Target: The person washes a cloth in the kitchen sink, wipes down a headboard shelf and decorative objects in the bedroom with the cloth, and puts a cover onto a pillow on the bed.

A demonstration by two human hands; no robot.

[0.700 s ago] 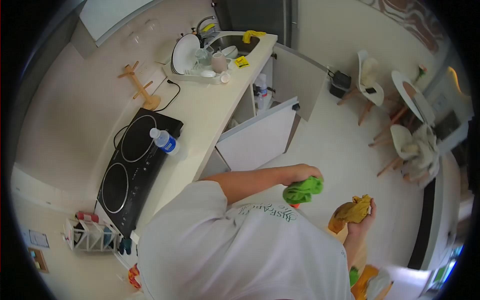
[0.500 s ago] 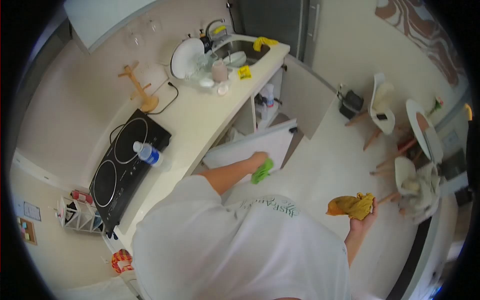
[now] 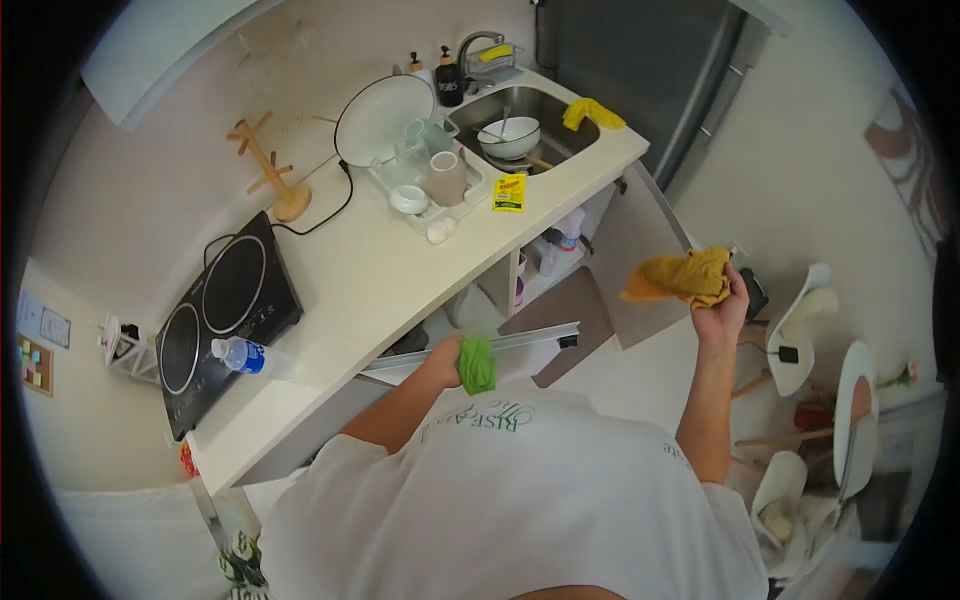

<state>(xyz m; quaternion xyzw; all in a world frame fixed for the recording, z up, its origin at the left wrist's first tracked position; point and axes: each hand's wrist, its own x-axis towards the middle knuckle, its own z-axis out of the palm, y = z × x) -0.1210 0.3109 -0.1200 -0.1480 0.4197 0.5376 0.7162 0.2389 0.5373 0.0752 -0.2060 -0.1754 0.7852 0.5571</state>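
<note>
A crumpled green cloth (image 3: 478, 364) is in my left hand (image 3: 445, 362), whose fingers are closed round it. That hand is beside the top edge of the tilted white cabinet door (image 3: 520, 350) under the counter. My right hand (image 3: 722, 306) is raised on the right and grips a bunched mustard-yellow cloth (image 3: 690, 278), which sticks out to the left, in front of another open cabinet door (image 3: 630, 262).
The counter (image 3: 370, 285) holds a black cooktop (image 3: 230, 290), a water bottle (image 3: 240, 355), a wooden mug stand (image 3: 275, 180), a dish rack (image 3: 470, 190) and a yellow packet (image 3: 509, 193). A bowl (image 3: 510, 138) sits in the sink (image 3: 560, 120). White chairs (image 3: 795, 350) stand right.
The view has turned and come nearer the sink. My left hand has moved with the green cloth toward the cabinet door's top edge. My right hand has risen with the yellow cloth.
</note>
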